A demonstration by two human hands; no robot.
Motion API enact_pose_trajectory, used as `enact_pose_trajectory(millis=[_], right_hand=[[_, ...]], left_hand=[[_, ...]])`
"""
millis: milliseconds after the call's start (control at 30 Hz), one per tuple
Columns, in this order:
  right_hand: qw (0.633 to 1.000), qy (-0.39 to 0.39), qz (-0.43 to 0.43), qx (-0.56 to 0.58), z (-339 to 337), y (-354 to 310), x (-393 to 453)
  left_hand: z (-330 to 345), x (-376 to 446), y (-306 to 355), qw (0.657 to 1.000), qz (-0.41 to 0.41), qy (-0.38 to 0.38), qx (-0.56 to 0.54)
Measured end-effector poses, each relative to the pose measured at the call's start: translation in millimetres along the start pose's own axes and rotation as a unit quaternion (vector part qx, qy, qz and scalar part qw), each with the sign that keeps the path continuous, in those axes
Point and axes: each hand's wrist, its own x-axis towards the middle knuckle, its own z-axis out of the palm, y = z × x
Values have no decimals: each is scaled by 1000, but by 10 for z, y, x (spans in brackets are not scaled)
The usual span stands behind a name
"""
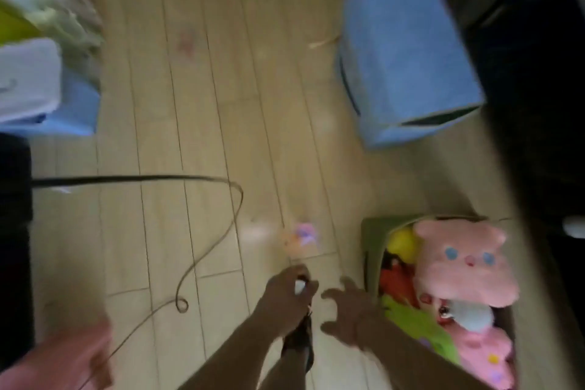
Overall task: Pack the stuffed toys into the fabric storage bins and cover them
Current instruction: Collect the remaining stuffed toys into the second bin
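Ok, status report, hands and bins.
Left hand grips a small dark item. Right hand open beside the green bin, full of stuffed toys. Blue bin covered.

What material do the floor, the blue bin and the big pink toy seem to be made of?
The floor looks like pale wood or laminate planks with a smooth, slightly glossy finish: long seams run along it.
The blue bin seems soft matte fabric with slightly sagging sides, though blur hides the weave.
The big pink toy looks like fuzzy plush with stitched-looking eyes.

Whole frame motion-blurred. Small pink toy [302, 236] on floor smeared, type n/a. Item gripped by left hand [286, 294] not identifiable. Green bin [372, 250] cut off at btm edge.
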Motion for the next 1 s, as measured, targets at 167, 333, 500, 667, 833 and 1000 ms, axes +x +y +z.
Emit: enact_pose_trajectory(millis=[167,333,500,667,833,1000], right_hand=[[994,82,32,-65,340,-78,1705],[998,53,-13,-18,516,13,2372],[989,115,-39,82,521,-84,1595],[963,220,-123,91,579,-45,319],[901,376,-78,200,722,546,-388],[901,357,37,245,666,1366,-406]], left_hand=[[-105,1198,-606,995,43,-47,-72],[-100,1686,-820,996,-59,-34,-49],[-144,1551,-851,946,-197,31,-255],[70,1217,-617,854,-154,-210,-450],[883,962,-52,958,23,-148,-245],[1792,817,192,960,96,-110,-238]])
